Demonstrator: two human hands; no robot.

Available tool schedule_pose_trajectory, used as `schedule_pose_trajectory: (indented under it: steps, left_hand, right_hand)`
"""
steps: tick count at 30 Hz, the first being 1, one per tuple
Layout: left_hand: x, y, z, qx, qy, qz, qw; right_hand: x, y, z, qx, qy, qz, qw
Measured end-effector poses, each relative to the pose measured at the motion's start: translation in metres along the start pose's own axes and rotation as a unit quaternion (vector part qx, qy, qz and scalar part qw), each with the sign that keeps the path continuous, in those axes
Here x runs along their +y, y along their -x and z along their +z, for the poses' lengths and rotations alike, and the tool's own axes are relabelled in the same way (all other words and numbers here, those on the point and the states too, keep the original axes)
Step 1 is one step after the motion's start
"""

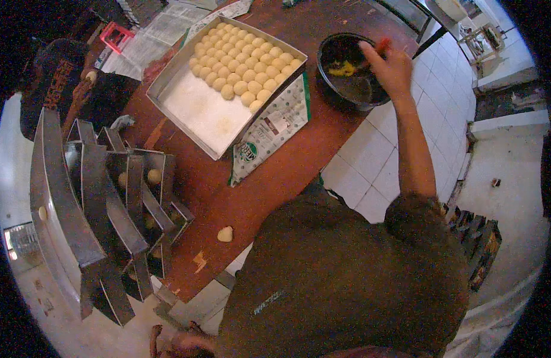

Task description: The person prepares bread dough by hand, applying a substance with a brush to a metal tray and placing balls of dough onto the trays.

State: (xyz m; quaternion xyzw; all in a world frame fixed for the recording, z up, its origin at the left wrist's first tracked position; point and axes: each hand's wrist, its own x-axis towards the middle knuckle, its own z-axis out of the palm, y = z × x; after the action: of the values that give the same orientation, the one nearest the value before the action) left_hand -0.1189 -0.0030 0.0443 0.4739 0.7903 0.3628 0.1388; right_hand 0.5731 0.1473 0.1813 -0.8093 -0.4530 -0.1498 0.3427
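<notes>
My right hand (387,68) is raised over a black bowl (353,90) with dark and yellow contents, closed around a small red object (383,45), possibly a handle. Beside the bowl, a square metal tray (192,114) holds several rows of pale dough balls (247,67) on a white lining, with its near part uncovered. A printed sack sheet (265,132) lies under the tray. A single dough piece (225,234) rests near the table's front edge. What seems to be my left hand (183,341) is low at the bottom left, partly cut off, fingers unclear.
Stacked metal pans (96,221) crowd the left of the wooden table (204,197). A co-worker (54,89) at the upper left holds a small pale object near a red plastic item (114,36) and paper sheets (144,48). A tiled floor (431,89) runs along the right.
</notes>
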Motion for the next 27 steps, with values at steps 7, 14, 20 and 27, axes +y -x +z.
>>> schedule_pose_trajectory:
  steps: [7, 14, 20, 27]
  left_hand:
    - [-0.040, 0.075, 0.046, -0.037, -0.032, -0.108, 0.993]
    - [-0.040, 0.187, 0.084, 0.002, -0.025, -0.223, 0.974]
    - [-0.032, 0.301, 0.077, 0.082, -0.030, -0.345, 0.935]
    - [-0.007, 0.125, 0.047, 0.121, -0.025, -0.097, 0.988]
  right_hand:
    - [0.042, -0.065, 0.103, -0.259, 0.107, -0.035, 0.959]
    - [0.089, -0.063, 0.134, -0.334, -0.011, -0.127, 0.934]
    - [-0.057, -0.047, 0.064, -0.278, -0.142, -0.091, 0.946]
    - [-0.228, 0.201, 0.149, -0.592, -0.325, -0.449, 0.585]
